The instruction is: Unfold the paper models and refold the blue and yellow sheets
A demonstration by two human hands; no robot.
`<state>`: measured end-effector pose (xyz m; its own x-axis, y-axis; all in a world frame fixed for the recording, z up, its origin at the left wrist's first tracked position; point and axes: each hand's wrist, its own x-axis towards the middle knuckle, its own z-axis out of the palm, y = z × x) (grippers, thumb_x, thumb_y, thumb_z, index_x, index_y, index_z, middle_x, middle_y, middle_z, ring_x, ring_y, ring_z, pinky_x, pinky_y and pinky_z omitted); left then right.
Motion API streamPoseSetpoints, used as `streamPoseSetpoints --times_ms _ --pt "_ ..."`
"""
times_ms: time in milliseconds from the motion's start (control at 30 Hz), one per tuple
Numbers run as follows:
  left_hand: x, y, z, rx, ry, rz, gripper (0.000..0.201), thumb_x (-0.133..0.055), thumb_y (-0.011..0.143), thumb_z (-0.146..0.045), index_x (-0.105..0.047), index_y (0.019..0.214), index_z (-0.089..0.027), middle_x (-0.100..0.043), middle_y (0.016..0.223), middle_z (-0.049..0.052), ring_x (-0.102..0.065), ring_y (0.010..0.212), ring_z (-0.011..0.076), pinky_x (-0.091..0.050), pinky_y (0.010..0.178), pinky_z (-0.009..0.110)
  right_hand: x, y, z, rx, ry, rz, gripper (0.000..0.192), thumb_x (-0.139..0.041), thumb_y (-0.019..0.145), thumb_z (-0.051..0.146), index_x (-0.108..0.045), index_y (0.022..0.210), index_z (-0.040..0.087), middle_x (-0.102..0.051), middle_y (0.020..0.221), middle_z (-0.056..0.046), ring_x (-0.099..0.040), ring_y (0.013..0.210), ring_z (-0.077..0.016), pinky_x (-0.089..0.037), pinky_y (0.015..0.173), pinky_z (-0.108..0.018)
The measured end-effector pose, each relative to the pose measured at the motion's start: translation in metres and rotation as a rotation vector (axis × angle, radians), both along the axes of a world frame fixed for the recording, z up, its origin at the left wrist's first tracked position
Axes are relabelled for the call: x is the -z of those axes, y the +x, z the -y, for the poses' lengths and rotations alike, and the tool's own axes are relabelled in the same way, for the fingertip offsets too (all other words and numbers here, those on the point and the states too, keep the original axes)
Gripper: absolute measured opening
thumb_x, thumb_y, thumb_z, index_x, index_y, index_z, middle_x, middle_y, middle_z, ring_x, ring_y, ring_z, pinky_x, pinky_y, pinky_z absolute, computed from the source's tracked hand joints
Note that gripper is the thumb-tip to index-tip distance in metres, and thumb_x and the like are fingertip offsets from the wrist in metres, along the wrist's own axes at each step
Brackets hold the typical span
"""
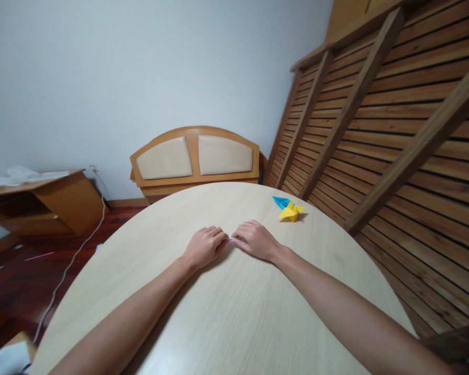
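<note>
Near the middle of the round table (234, 312), my left hand (206, 245) and my right hand (256, 239) meet with fingers closed. Between their fingertips a thin whitish strip, which looks like folded paper (231, 238), shows only as a sliver; my fingers cover the rest. Both hands pinch it just at the tabletop. Beyond my right hand, a yellow folded paper bird (292, 211) sits in front of a blue folded paper piece (282, 202), partly hiding it.
A wooden slatted frame (375, 130) leans along the right side. A padded headboard (195, 156) stands behind the table against the wall. On the left are a wooden desk (62, 203) with white sheeting on top and a cable (74, 258) along the dark floor.
</note>
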<state>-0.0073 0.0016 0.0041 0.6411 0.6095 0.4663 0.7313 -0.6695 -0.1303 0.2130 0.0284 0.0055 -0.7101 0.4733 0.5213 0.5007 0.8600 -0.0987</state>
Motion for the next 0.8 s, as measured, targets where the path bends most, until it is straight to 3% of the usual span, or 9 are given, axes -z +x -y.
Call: streamPoseSetpoints --times_ms 233,800 --pt "-0.004 0.002 0.003 -0.023 0.004 -0.049 0.024 -0.047 0.101 -0.025 -0.065 0.087 -0.019 -0.067 0.082 0.005 -0.061 0.076 0.0181 -0.041 0.066 0.030 -0.002 -0.001 0.000 0.011 0.055 0.019 0.021 -0.059 0.098 0.031 -0.072 0.088 0.017 -0.074 0.084 -0.006 -0.064 0.081 -0.0181 -0.038 0.076 -0.032" --pt "-0.005 -0.008 -0.005 -0.114 -0.105 0.001 0.024 -0.049 0.101 -0.027 -0.070 0.091 -0.020 -0.071 0.083 0.004 -0.065 0.073 0.0170 -0.044 0.067 0.028 -0.002 0.015 -0.012 0.053 -0.029 0.013 0.018 -0.063 0.096 0.032 -0.074 0.090 0.019 -0.076 0.087 -0.005 -0.066 0.085 -0.0196 -0.039 0.081 -0.033"
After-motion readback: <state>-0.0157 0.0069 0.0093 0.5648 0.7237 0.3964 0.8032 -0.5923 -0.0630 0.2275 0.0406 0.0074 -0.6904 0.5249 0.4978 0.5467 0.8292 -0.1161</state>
